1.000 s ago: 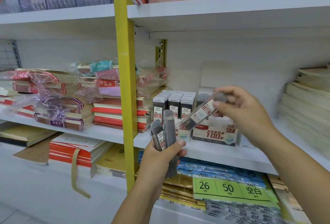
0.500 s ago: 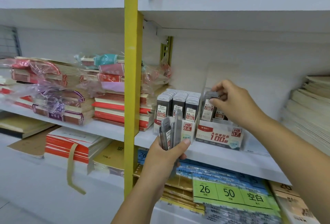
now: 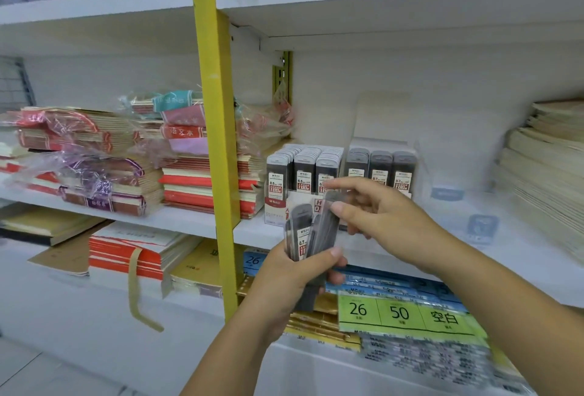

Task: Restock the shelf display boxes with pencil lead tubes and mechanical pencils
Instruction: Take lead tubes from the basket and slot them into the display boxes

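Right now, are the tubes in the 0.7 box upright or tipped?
Upright: three dark tubes stand side by side in the 0.7 box, caps up, labels forward.

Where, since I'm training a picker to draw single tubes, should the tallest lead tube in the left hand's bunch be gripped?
Pinch the tallest lead tube at its upper end, coming from above and the right. That end stands clear above the left hand, which wraps the bunch's lower half. A neighbouring tube crowds its left side.

Left hand [image 3: 294,278] gripping lead tubes [image 3: 300,228], right hand [image 3: 388,218] pinching tallest tube [image 3: 325,231]
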